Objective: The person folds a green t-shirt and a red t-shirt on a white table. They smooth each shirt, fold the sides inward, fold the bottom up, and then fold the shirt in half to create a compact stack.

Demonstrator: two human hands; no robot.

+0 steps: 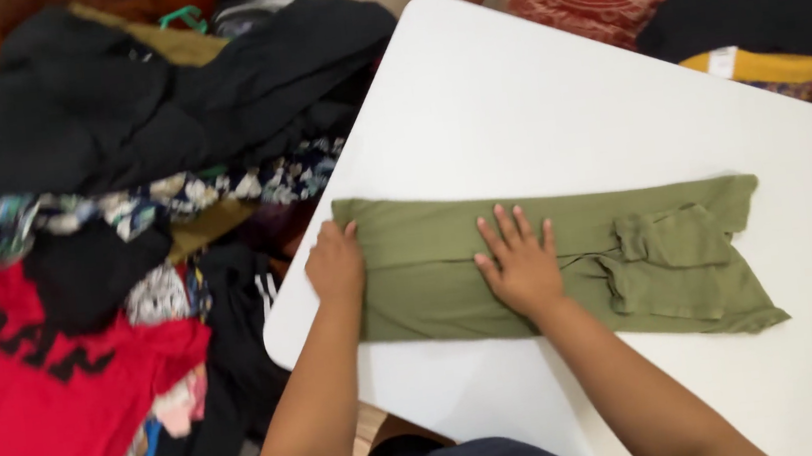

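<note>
An olive green garment (430, 266), folded into a long strip, lies across the white table (533, 94). My left hand (334, 264) grips the strip's left end at the table's edge, fingers curled over the cloth. Flat on the middle of the strip rests my right hand (520, 264), fingers spread and pressing down. The garment's sleeves are folded in on the right part (675, 250).
A heap of clothes sits left of the table: black garments (111, 98), floral fabric (191, 195), a red shirt with black letters (12, 400). At the back right lies a stack with a dark garment (765, 9) and a yellow one (761, 68).
</note>
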